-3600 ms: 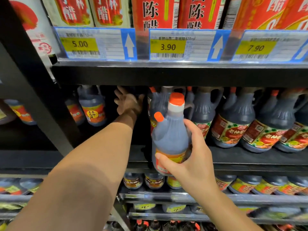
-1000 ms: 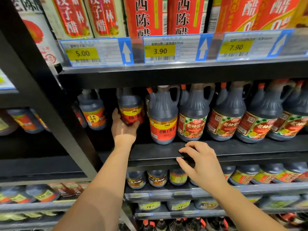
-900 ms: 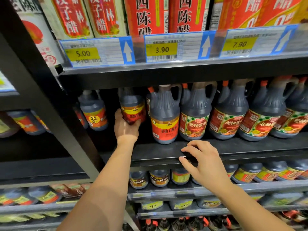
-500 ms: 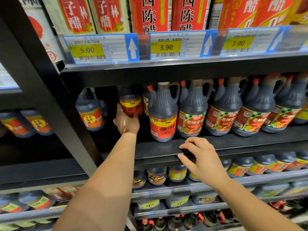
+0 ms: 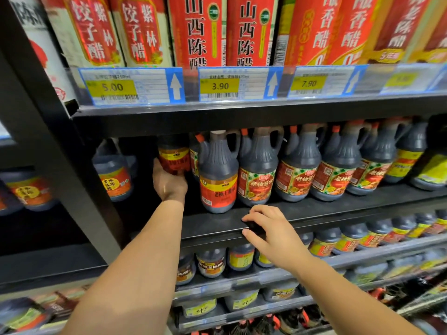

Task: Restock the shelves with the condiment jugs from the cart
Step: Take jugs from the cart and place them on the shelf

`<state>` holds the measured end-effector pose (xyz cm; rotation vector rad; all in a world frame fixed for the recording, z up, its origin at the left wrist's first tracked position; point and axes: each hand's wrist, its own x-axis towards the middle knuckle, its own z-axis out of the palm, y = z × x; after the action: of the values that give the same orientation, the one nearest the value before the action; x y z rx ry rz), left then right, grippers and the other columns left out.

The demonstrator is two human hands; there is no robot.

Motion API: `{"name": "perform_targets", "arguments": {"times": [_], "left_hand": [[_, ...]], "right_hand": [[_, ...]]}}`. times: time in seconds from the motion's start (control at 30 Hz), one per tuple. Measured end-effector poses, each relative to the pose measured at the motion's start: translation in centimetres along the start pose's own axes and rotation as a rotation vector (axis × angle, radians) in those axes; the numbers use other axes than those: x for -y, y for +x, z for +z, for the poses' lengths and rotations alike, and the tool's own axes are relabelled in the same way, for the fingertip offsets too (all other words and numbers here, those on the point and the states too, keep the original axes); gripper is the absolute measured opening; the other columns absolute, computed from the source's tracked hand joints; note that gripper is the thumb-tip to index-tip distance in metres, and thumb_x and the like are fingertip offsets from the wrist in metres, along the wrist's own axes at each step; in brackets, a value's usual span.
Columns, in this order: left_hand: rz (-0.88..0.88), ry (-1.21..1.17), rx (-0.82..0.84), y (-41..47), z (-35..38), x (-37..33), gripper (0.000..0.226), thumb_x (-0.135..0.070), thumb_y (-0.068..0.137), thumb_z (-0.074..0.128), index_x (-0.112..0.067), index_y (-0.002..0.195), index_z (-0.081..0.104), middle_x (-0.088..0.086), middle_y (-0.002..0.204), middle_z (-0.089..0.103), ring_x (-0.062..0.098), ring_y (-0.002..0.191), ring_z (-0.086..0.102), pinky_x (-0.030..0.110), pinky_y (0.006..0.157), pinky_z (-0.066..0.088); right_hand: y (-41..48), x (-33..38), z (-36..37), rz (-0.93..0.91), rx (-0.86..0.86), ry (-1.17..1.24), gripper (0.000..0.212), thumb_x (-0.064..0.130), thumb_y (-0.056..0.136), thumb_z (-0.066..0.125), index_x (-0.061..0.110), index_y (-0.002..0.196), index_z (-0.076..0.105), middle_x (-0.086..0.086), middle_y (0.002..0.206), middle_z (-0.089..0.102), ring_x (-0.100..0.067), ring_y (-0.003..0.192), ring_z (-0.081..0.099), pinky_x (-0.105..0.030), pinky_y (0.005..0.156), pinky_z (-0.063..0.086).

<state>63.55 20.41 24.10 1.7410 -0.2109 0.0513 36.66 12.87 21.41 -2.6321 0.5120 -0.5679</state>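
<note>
We see a gap at the left end of the shelf [image 5: 338, 209], between the upright [image 5: 60, 153] and the jug row [image 5: 297, 170]; our left hand [image 5: 169, 184] and its jug [image 5: 174, 160] fill it. The upper shelf [image 5: 242, 119] sits low over the caps.

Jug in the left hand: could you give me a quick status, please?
Left hand holds jug, far left. Right hand grips shelf edge. Neighbouring jug close alongside.

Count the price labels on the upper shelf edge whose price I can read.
3: the 5.00 label at the left, the 3.90 label in the middle, the 7.90 label to its right. A fourth label farther right is too blurred.
</note>
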Motion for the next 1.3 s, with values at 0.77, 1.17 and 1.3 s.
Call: {"name": "perform_targets", "arguments": {"times": [0.77,1.17,1.3], "left_hand": [[0.398,0.14,1.168,-36.8,6.8,3.0,0.023,-0.025,0.085,0.064,-0.033,0.104,0.052,-0.012,0.101,0.052,0.005,0.097,0.052,0.023,0.08,0.045],[0.391,0.722,1.717,-53.2,23.1,16.6,0.045,-0.025,0.081,0.07,-0.018,0.122,0.056,-0.001,0.112,0.057,0.016,0.105,0.057,0.023,0.09,0.041],[0.33,0.947,1.751,-55.7,26.0,21.9,0.048,-0.026,0.076,0.067,-0.017,0.122,0.057,0.005,0.112,0.057,0.023,0.109,0.054,0.028,0.093,0.041]], "right_hand": [[-28.5,-12.3,-4.7,0.7,-0.463,0.124,0.018,0.021,0.086,0.066,0.018,0.103,0.07,0.01,0.1,0.063,-0.003,0.096,0.057,-0.02,0.087,0.044],[-47.6,-26.2,5.4,1.623,-0.225,0.488,0.045,0.033,0.089,0.066,0.013,0.127,0.052,-0.009,0.117,0.061,-0.032,0.111,0.059,-0.032,0.086,0.044],[-48.6,-29.3,9.9,1.753,-0.023,0.604,0.06,0.047,0.092,0.053,0.011,0.137,0.038,-0.012,0.13,0.057,-0.028,0.121,0.055,-0.033,0.097,0.038]]}}
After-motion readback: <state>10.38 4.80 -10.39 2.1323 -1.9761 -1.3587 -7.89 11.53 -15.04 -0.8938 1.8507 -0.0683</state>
